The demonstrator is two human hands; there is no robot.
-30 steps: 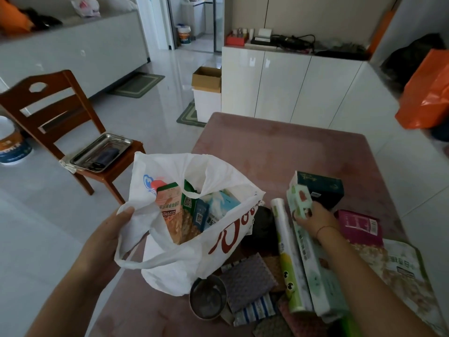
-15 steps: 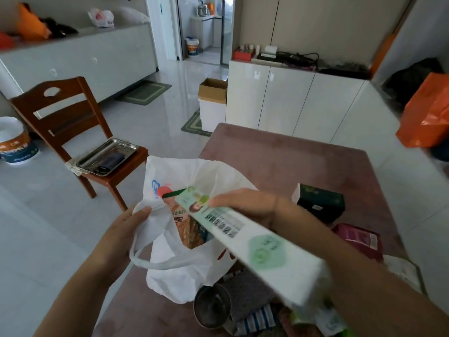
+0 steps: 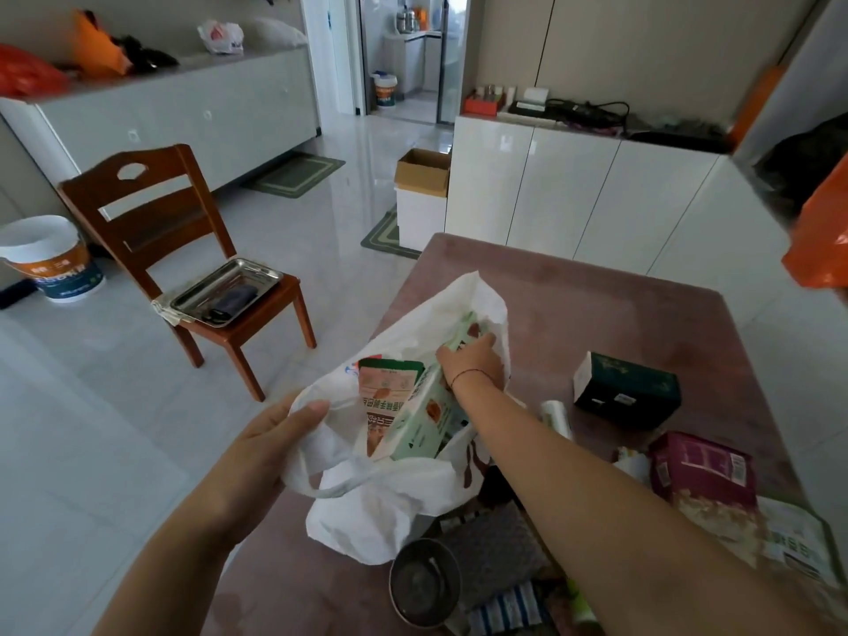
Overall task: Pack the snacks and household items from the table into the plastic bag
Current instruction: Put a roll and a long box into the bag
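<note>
A shiny pale tiled floor (image 3: 321,250) is lit by soft daylight from an open doorway (image 3: 404,52) at the back. A wooden chair (image 3: 183,250) is placed on the left, with a metal tray (image 3: 227,291) laid on its seat. White cabinets (image 3: 573,195) are lined along the back, and a cardboard box (image 3: 424,172) is set beside them near two green mats.

Your left hand (image 3: 257,456) pinches the plastic bag (image 3: 390,507) rim open; inside the bag, your right hand (image 3: 472,360) grips a long green box (image 3: 422,420); right of the bag sits a dark box (image 3: 628,390)
</note>
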